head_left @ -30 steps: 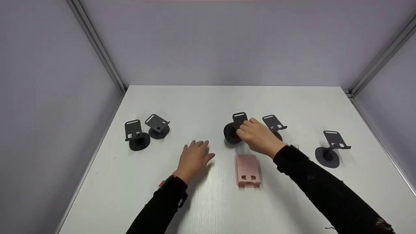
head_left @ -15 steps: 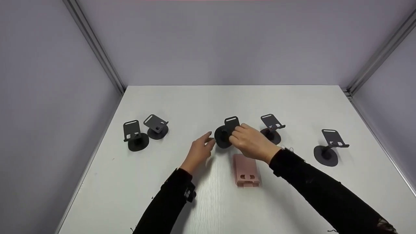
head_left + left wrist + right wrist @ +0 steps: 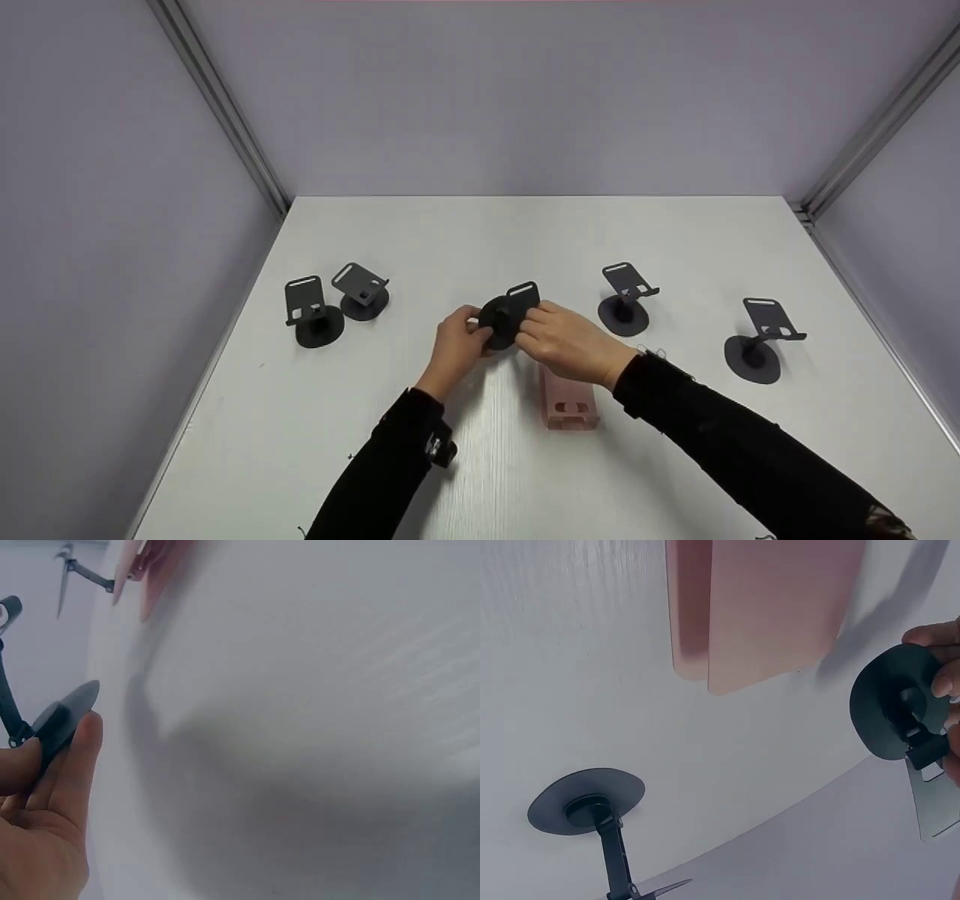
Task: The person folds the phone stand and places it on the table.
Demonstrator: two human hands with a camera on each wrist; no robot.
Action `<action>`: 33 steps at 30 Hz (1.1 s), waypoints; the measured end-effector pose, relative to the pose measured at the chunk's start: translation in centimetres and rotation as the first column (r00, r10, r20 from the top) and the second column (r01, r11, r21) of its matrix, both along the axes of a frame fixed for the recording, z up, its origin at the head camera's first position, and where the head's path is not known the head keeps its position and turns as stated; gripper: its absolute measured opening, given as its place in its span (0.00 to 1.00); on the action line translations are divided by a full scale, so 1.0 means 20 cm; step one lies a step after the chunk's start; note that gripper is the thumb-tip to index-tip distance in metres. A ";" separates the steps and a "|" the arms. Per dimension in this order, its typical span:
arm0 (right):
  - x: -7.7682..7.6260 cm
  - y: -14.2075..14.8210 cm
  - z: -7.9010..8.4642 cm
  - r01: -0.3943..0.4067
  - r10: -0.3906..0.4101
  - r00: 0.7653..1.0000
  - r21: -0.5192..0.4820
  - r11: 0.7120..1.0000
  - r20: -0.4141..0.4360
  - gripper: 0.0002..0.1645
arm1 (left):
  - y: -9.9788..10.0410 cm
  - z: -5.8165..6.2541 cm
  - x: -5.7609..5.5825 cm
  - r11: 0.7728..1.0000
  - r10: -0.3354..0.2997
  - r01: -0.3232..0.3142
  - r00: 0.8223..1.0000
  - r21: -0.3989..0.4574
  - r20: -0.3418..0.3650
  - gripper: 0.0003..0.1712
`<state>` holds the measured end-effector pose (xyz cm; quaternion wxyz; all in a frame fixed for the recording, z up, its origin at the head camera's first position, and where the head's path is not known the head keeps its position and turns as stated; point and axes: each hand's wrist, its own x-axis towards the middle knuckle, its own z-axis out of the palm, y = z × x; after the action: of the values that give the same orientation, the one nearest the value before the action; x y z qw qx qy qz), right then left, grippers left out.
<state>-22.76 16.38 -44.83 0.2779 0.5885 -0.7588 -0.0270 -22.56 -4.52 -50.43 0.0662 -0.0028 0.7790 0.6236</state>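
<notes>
A black phone stand (image 3: 495, 322) with a round base is held between both hands, lifted and tilted above the table. My left hand (image 3: 455, 350) pinches the base by its edge, thumb on its upper face. The left wrist view shows the disc base (image 3: 71, 716) between thumb and fingers. On the other side, my right hand (image 3: 571, 346) grips the stand near its slotted plate (image 3: 523, 294), fingers curled and partly hiding it. A folded pink phone stand (image 3: 570, 409) lies just below the right hand, its upper part covered by that hand in the head view.
Two black phone stands, a left one (image 3: 318, 326) and its neighbour (image 3: 364, 300), stand at the table's left. Another black stand (image 3: 624, 315) is behind the right hand, and one (image 3: 752, 360) stands farther right. Panel walls (image 3: 480, 97) enclose the white table (image 3: 247, 450).
My right hand has brought the black phone stand left and toward me. My left hand, open and apart before, has moved in and taken hold of the base.
</notes>
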 end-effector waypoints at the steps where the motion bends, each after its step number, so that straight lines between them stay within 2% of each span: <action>1: 0.00 0.00 0.00 -0.009 0.009 1.000 0.002 1.000 -0.001 0.08 | 0.00 0.00 0.00 1.000 0.010 -0.010 1.000 -0.002 -0.003 0.12; 4: 0.00 0.00 -0.01 -0.037 0.037 0.999 -0.010 0.999 0.019 0.08 | -0.01 0.01 0.00 1.000 0.030 -0.030 1.000 0.001 -0.002 0.11; 9: 0.00 0.01 -0.01 -0.070 0.077 0.991 -0.068 0.995 0.107 0.11 | -0.02 0.01 0.00 0.999 0.049 -0.050 0.999 -0.007 -0.012 0.09; 12: 0.00 0.03 -0.01 -0.068 0.079 0.984 -0.074 0.995 0.159 0.13 | -0.04 0.01 0.01 0.998 0.058 -0.058 0.998 -0.013 -0.034 0.08; 16: -0.01 0.06 -0.01 -0.037 0.051 0.968 -0.063 0.997 0.245 0.11 | -0.07 0.01 0.01 0.997 0.055 -0.058 0.996 -0.047 -0.069 0.06; 19: -0.01 0.10 0.00 0.023 -0.001 0.940 -0.060 0.998 0.342 0.07 | -0.08 0.01 0.02 0.993 0.043 -0.053 0.994 -0.102 -0.098 0.05; 23: -0.02 0.14 0.02 0.109 -0.064 0.890 -0.075 0.991 0.451 0.05 | -0.09 0.01 0.02 0.982 0.027 -0.052 0.991 -0.183 -0.133 0.05; 29: -0.04 0.19 0.05 0.229 -0.130 0.829 -0.119 0.966 0.544 0.04 | -0.10 0.01 0.04 0.959 -0.011 -0.050 0.977 -0.279 -0.211 0.05; 33: -0.04 0.20 0.07 0.259 -0.118 0.791 -0.154 0.953 0.601 0.08 | -0.10 0.01 0.04 0.953 -0.024 -0.058 0.964 -0.298 -0.264 0.05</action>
<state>-23.66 20.38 -43.49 0.0926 0.4529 -0.8604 0.2147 -21.72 -6.54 -50.24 -0.0451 0.0636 0.8672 0.4918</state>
